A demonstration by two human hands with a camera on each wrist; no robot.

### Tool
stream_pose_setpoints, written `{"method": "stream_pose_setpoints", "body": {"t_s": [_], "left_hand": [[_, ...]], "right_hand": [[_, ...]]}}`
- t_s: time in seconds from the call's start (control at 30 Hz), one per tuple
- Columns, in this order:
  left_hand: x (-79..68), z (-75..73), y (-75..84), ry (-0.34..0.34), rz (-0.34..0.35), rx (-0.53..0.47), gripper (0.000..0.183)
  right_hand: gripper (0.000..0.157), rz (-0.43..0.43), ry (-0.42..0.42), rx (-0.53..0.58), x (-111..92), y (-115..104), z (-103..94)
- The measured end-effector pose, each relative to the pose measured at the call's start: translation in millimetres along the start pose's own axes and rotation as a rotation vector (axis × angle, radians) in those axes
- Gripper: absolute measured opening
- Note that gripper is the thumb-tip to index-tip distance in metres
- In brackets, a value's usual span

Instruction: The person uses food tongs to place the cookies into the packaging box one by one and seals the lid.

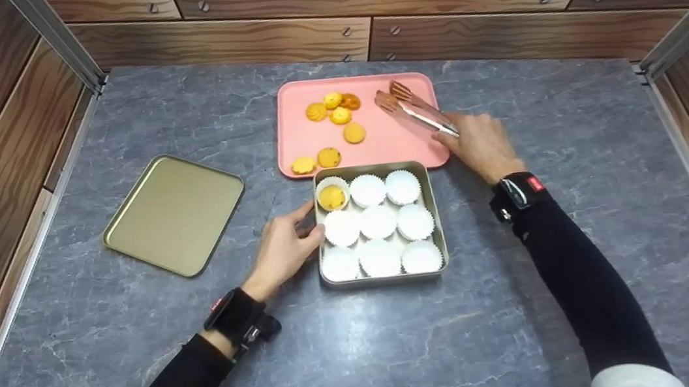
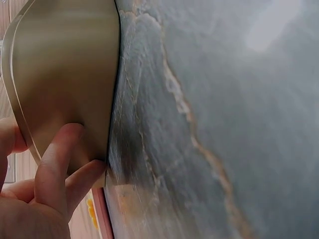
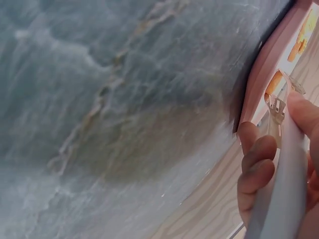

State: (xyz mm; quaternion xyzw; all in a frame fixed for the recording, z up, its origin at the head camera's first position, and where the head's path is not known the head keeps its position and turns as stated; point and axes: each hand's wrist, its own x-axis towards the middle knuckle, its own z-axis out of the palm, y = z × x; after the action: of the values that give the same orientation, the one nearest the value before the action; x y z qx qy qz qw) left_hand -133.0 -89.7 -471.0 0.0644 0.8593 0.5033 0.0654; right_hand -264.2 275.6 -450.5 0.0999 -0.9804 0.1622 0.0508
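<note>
My left hand (image 1: 282, 247) touches the left side of a square metal tin (image 1: 385, 280). In the left wrist view its fingers rest against the tin's outer wall (image 2: 65, 64), near the rim. Several white paper cups (image 1: 378, 223) fill the tin in rows; a yellow cookie (image 1: 332, 197) lies in the back-left cup (image 1: 320, 190). My right hand (image 1: 483, 143) holds tongs (image 1: 427, 119) with brown, slotted tips, spread apart above the right part of a pink tray (image 1: 392, 155). Nothing is between the tips. Several cookies (image 1: 354, 132) lie on the tray's left half.
A gold-coloured square lid (image 1: 176, 214) lies on the grey marbled table (image 1: 363, 349) to the left of the tin. The pink tray sits directly behind the tin. Wood-patterned panels (image 1: 272, 31) enclose the back and both sides.
</note>
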Motion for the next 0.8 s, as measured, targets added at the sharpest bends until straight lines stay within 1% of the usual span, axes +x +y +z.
{"method": "stream_pose_setpoints", "body": {"t_s": [0.07, 0.17, 0.4, 0.63, 0.8], "left_hand": [[-0.2, -0.1, -0.1, 0.002, 0.006, -0.007, 0.058], [-0.2, -0.4, 0.0, -0.005, -0.003, -0.017, 0.058], [-0.2, -1.0, 1.2, -0.008, -0.018, 0.004, 0.059], [-0.3, -0.9, 0.4, -0.012, -0.022, 0.011, 0.058], [-0.2, -1.2, 0.8, -0.018, -0.017, 0.011, 0.057]], "right_hand": [[0.040, -0.006, 0.007, 0.006, -2, 1, 0.0], [0.039, -0.011, 0.012, 0.010, -5, 2, -1.0], [0.041, -0.019, 0.043, 0.026, -17, 5, -7.1], [0.048, -0.041, 0.067, 0.113, -39, 0, -19.7], [0.050, -0.079, 0.093, 0.116, -61, -9, -29.1]]}}
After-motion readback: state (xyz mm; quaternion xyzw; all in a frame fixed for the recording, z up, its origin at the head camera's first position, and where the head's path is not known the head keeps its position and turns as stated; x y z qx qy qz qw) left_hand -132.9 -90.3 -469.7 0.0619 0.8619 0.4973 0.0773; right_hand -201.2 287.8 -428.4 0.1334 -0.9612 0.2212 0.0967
